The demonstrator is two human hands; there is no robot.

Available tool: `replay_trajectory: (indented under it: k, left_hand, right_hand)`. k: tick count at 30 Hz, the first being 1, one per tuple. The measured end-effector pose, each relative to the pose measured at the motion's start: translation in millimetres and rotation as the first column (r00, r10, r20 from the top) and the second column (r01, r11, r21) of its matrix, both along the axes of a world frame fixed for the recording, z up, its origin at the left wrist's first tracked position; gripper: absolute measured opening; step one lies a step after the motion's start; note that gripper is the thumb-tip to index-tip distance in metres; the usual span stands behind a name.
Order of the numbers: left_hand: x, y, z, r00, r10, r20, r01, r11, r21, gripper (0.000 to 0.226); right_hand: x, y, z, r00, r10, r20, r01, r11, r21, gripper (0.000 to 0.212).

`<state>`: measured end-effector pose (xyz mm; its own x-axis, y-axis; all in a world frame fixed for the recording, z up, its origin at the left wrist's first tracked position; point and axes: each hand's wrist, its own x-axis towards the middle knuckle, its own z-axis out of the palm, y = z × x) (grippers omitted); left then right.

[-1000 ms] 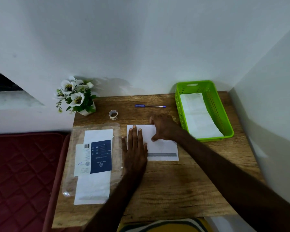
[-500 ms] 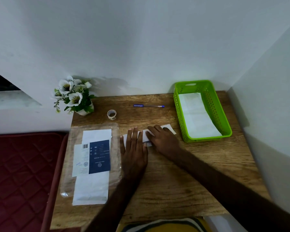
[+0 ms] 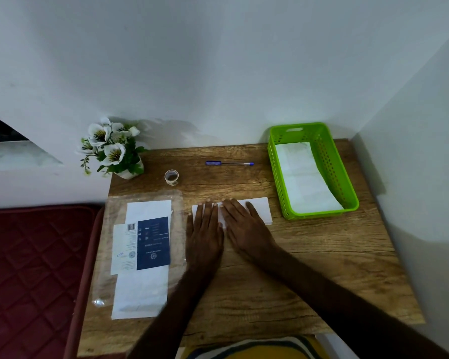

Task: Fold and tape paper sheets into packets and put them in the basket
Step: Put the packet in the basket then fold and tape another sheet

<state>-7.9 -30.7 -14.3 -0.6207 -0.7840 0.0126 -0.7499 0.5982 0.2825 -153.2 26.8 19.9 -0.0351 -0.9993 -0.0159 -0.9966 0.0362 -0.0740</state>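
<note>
A white paper sheet (image 3: 259,209), folded into a narrow strip, lies on the wooden table (image 3: 283,281) left of the green basket (image 3: 347,193). My left hand (image 3: 205,234) lies flat with straight fingers on the strip's left part. My right hand (image 3: 246,226) presses flat on its middle, fingers spread. Only the strip's right end and top edge show. Folded white paper packets (image 3: 303,180) lie in the basket. A small roll of tape (image 3: 171,176) stands behind the hands, toward the left.
A clear plastic pack of white sheets with a blue label (image 3: 143,252) lies at the table's left. A blue pen (image 3: 228,163) lies near the wall. A pot of white flowers (image 3: 114,149) stands at the back left corner. A red mattress (image 3: 29,268) adjoins the table's left edge.
The sheet, larger a second ago, has been folded over into a narrow strip. My right hand came back from its far edge and now presses flat on it. My left hand stayed put.
</note>
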Motion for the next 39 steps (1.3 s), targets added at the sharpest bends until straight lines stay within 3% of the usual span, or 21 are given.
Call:
replay_trajectory:
  k: [7,11,16,21,25,29,33,36,39]
  left_hand:
    - [-1,-1,3,1.0,-0.006,0.026,0.006,1.0,0.006,0.061]
    - [-2,0,2,0.998,0.014,0.062,-0.014,1.0,0.0,0.063]
    - [-4,3,5,0.998,0.059,0.029,-0.059,0.998,0.019,0.064]
    - [-4,0,7,0.997,0.073,0.01,-0.074,0.996,0.053,0.066]
    - [-3,-8,21,0.995,0.085,-0.057,-0.078,0.991,0.11,0.068]
    - [22,-31,33,0.982,0.063,-0.177,-0.056,0.997,0.044,0.056]
    - [69,-62,34,0.988,0.016,-0.155,-0.03,0.995,-0.092,0.051]
    - [107,-83,41,0.99,0.031,-0.141,-0.055,0.984,-0.172,0.045]
    - [141,-99,40,0.994,0.019,-0.109,-0.043,0.974,-0.224,0.043]
  right_hand:
    - [11,5,-12,0.991,-0.106,0.087,0.103,0.994,0.038,0.059]
    - [2,18,-14,0.947,-0.265,0.181,0.267,0.964,0.013,0.066]
    - [-7,29,-20,0.887,-0.426,0.177,0.43,0.903,0.019,0.079]
    - [1,24,-15,0.858,-0.489,0.157,0.487,0.872,0.055,0.086]
    - [5,21,-4,0.833,-0.506,0.224,0.515,0.857,0.017,0.078]
    - [24,32,8,0.889,-0.326,0.321,0.391,0.906,-0.164,0.054]
    - [57,42,19,0.946,0.054,0.32,0.001,0.985,-0.17,0.04]
    - [85,45,20,0.89,0.345,0.298,-0.311,0.938,-0.155,0.029]
    - [105,44,16,0.812,0.516,0.274,-0.476,0.856,-0.203,0.02]
